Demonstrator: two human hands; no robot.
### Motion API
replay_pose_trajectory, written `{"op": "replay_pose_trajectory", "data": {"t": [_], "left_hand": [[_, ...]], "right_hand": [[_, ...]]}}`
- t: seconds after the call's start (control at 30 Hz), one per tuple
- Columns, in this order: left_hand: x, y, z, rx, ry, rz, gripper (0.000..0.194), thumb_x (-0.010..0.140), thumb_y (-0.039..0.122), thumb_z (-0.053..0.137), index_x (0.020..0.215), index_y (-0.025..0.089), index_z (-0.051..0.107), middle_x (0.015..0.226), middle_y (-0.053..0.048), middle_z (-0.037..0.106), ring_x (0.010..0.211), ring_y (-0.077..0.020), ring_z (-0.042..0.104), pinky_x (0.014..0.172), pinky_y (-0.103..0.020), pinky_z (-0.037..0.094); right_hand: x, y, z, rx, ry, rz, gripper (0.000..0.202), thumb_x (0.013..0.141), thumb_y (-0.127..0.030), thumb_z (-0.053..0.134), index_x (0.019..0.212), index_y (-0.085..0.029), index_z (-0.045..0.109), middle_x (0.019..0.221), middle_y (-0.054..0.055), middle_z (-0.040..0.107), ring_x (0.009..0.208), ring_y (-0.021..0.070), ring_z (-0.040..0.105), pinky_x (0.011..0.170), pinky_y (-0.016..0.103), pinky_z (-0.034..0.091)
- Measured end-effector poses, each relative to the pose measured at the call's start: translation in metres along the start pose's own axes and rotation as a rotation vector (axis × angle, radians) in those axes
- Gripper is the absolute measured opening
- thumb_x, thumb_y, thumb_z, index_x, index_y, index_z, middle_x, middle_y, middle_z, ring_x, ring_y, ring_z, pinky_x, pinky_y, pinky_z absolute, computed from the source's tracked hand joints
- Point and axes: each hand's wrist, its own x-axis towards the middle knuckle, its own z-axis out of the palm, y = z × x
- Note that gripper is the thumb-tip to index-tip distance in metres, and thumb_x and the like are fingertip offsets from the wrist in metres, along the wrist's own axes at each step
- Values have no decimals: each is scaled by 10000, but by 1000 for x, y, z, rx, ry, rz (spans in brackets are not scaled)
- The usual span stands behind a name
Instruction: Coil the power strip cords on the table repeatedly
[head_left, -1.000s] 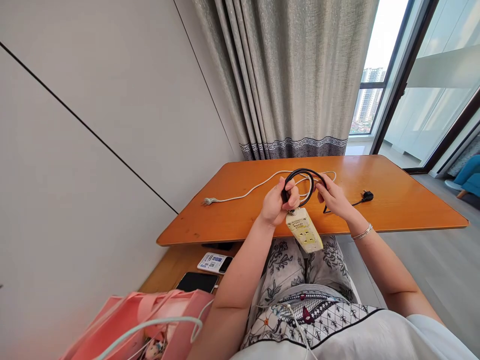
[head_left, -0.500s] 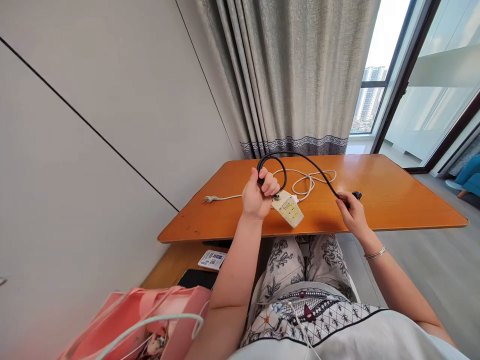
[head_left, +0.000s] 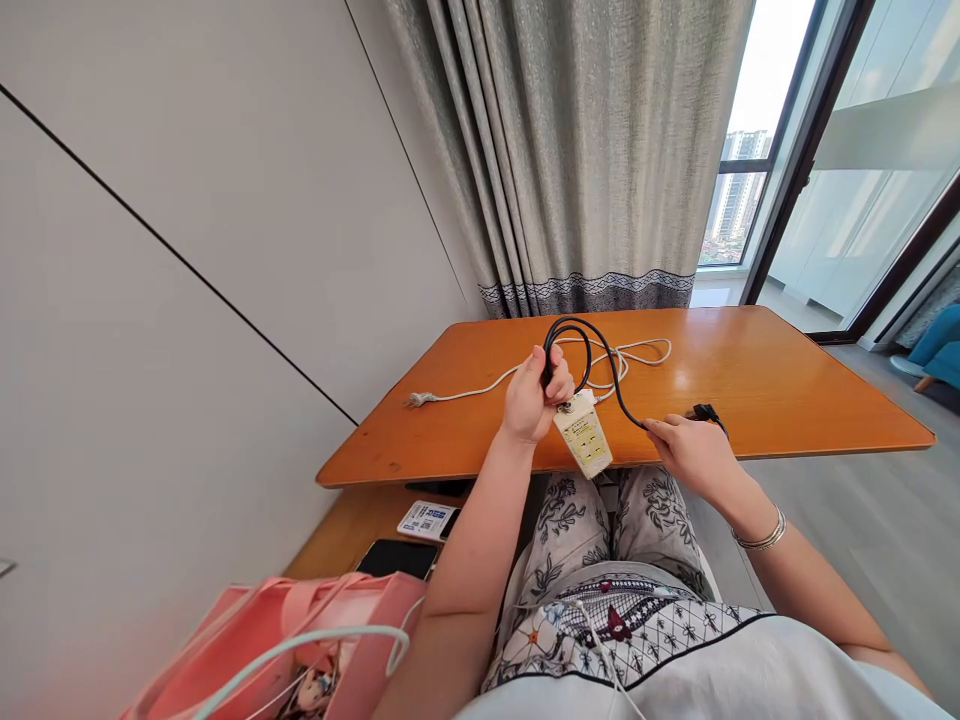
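Note:
My left hand [head_left: 534, 395] is closed round loops of a black power cord [head_left: 581, 325], raised over the near part of the wooden table [head_left: 810, 390]. Just below that fist hangs a yellowed white power strip [head_left: 585, 436] with outlets on its face, tilted over the table's front edge. Farther right, my right hand [head_left: 691, 452] pinches the black cord, with a short end running past it to a black plug [head_left: 703, 412]. Behind the hands a white cord [head_left: 480, 388] lies loosely looped on the table, its white plug [head_left: 421, 399] toward the left.
At lower left stands a pink bag [head_left: 247, 640] with a pale handle. Beside it a dark phone [head_left: 397, 558] and a white printed card or box [head_left: 426, 520] rest on a lower wooden surface. A grey curtain [head_left: 600, 150] hangs behind the table.
My left hand has moved right and slightly down with the cord loops and power strip. My right hand has come left and lower, and the cord between the hands is shorter.

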Motion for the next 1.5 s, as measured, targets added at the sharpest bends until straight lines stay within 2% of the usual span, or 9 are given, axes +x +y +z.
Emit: {"op": "replay_pose_trajectory", "data": {"t": [0.37,0.6,0.73,0.83,0.97,1.17,1.27,1.37,1.5], "left_hand": [[5,-11,-7,71,-121,56,493,965,569,524,664,203,386,415,55,410,374,-71,273,417,-194,260],[-2,-23,-1,174,-312,87,562,792,706,667,707,211,413,592,-20,679,531,-158,617,550,-260,482],[-8,-26,6,206,-368,51,552,803,705,654,714,211,425,619,-41,698,588,-190,666,578,-285,503],[-11,-25,8,212,-360,35,560,787,698,679,698,203,433,610,-31,671,538,-148,602,534,-258,455],[-15,-24,6,227,-353,13,537,800,681,677,693,190,489,530,16,568,435,-100,468,440,-241,340],[-16,-27,3,148,-496,-150,470,962,543,504,653,189,508,337,61,347,307,-77,264,395,-223,239],[-14,-23,4,9,-505,-261,513,1020,519,366,633,195,457,324,94,223,295,-63,144,385,-196,222],[-12,-17,3,-96,-416,-290,558,1044,525,265,614,196,401,338,105,162,301,-55,92,382,-173,226],[-11,-13,0,-188,-325,-351,555,1043,538,241,616,200,349,354,110,134,307,-51,59,373,-161,222]], "right_hand": [[-10,-21,-39,68,2,-317,299,989,-254,447,870,-179,711,690,40,653,571,133,518,554,311,191],[3,-29,-60,303,-21,-521,290,978,-238,444,849,-166,694,740,27,679,588,117,507,573,296,249],[12,-32,-65,443,79,-606,295,1010,-260,428,958,-164,702,778,31,694,648,129,571,603,266,341],[18,-34,-67,523,258,-635,321,1040,-264,408,1057,-149,707,804,48,699,688,129,609,633,246,405],[27,-33,-70,535,483,-619,299,1047,-273,436,994,-160,708,838,48,712,694,119,618,626,234,428],[57,-19,-67,446,682,-425,338,995,-472,550,1083,-200,729,900,52,677,715,130,599,637,251,445],[74,-11,-61,429,634,-343,389,980,-531,545,1095,-219,747,978,68,661,725,133,583,624,265,432],[84,-5,-53,470,541,-299,419,1012,-525,477,1001,-209,753,908,71,672,778,166,583,712,300,445],[86,-3,-41,807,290,-267,478,1037,-538,372,850,-196,650,760,42,665,749,172,594,736,315,450]]}}
